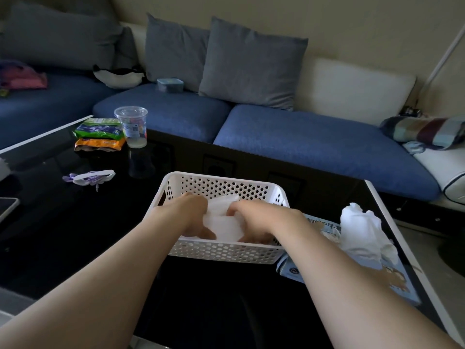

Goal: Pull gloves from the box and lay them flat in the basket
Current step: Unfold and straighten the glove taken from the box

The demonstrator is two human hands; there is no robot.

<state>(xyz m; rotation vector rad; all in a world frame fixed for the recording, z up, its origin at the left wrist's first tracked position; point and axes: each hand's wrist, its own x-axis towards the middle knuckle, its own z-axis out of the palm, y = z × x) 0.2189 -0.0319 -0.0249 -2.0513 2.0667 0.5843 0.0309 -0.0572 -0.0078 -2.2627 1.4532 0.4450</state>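
A white perforated basket (221,253) stands on the black glass table. Inside it lie thin translucent white gloves (225,226). Both my hands are down in the basket on the gloves. My left hand (192,214) rests on their left side with the thumb toward me. My right hand (254,220) lies on their right side, its fingers bent down onto the plastic. Right of the basket sits the light-blue glove box (392,275), with a bunch of white gloves (362,233) sticking up out of its top.
A clear plastic cup (132,127) and snack packets (99,136) stand at the table's far left. A purple-white item with a cord (90,177) lies left of the basket. A blue sofa with grey cushions (251,64) runs behind the table.
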